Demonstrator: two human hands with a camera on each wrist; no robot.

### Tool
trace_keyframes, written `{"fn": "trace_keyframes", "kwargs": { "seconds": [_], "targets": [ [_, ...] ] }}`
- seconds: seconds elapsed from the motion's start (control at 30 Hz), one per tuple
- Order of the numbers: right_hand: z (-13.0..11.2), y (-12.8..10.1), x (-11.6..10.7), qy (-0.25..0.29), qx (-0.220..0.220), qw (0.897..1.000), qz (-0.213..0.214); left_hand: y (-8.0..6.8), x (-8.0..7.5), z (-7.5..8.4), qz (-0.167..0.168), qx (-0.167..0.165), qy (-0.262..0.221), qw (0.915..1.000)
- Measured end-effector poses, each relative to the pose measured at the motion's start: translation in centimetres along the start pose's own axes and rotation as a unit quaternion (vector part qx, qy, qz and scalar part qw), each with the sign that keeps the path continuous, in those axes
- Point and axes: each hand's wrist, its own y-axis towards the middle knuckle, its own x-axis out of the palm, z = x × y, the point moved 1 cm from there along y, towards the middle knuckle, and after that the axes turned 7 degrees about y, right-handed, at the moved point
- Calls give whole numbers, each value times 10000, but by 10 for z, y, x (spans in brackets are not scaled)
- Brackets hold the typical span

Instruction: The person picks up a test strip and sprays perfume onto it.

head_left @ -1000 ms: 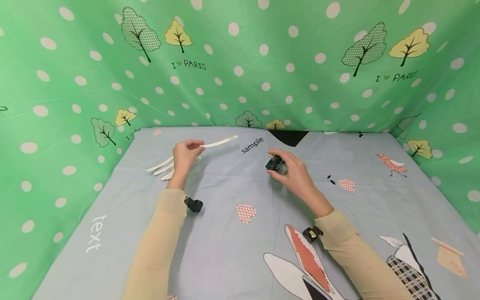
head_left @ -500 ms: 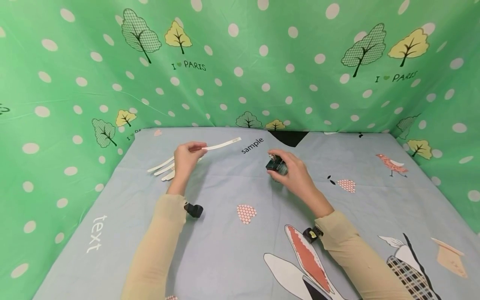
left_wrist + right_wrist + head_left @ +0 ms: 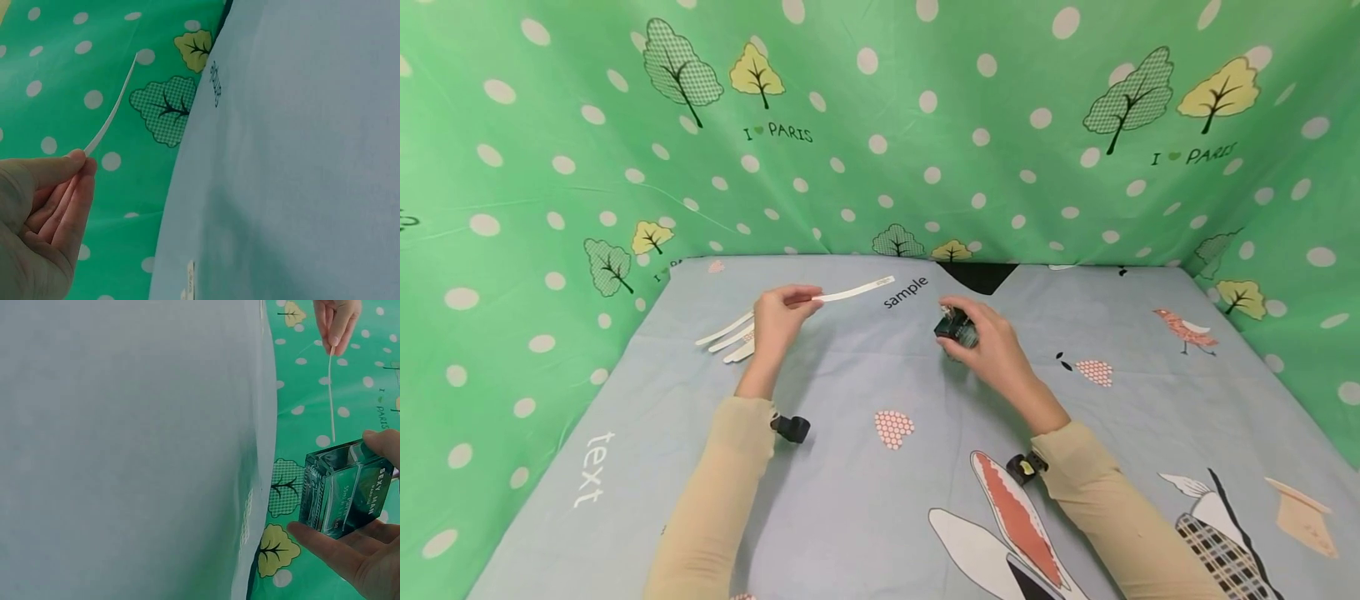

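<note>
While the left hand [image 3: 778, 317] pinches a paper strip [image 3: 853, 291], the right hand [image 3: 992, 346] grips a dark glass bottle [image 3: 956, 326], probably perfume; loosened fingers could drop it onto the desk [image 3: 865, 392].

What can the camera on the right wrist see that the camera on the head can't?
Only the right wrist view shows the glass bottle close up: dark green, square-sided, with white lettering on its side. Only the head view shows both sleeved arms, the spare paper strips lying on the blue cloth, and the printed word "sample". Both show the right hand gripping the bottle and the left hand pinching a thin white paper strip, with green dotted fabric behind.
</note>
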Motion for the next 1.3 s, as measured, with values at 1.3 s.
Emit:
{"fn": "trace_keyframes", "kwargs": {
  "seconds": [1.3],
  "targets": [
    [0,1,-2,40,-62,10000,11,-25,10,26,-305,618,-126,9975]
  ]
}}
